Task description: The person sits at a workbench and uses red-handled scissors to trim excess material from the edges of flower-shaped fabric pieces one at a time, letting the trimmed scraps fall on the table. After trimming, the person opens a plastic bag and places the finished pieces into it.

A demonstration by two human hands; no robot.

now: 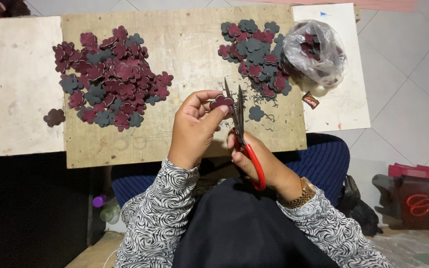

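pale floor tiles [413,99] surround a worn plywood board [189,59] that lies across a white panel [23,84], with a second white panel [343,104] at the far right. on that right panel sits a crumpled clear plastic bag [316,52], its mouth open toward the board, holding dark maroon flower-shaped cutouts that are hard to count through the film. just beside the bag a smaller pile of maroon and grey flower cutouts [254,52] spreads over the board, with thin trimmings scattered below it. a bigger pile [110,77] lies well apart at the board's left, and a single flower cutout [54,117] rests alone on the left panel. a small red wrapper [311,100] lies near the bag.

over the board's near edge, the left hand [194,129] pinches one maroon flower piece [221,102] between thumb and fingertips. the right hand [254,159] grips red-handled scissors [242,129], fingers curled through the loops, blades pointing up, nearly closed, just beside the piece. another pair of red scissors [423,202] lies on a dark case on the floor at right.
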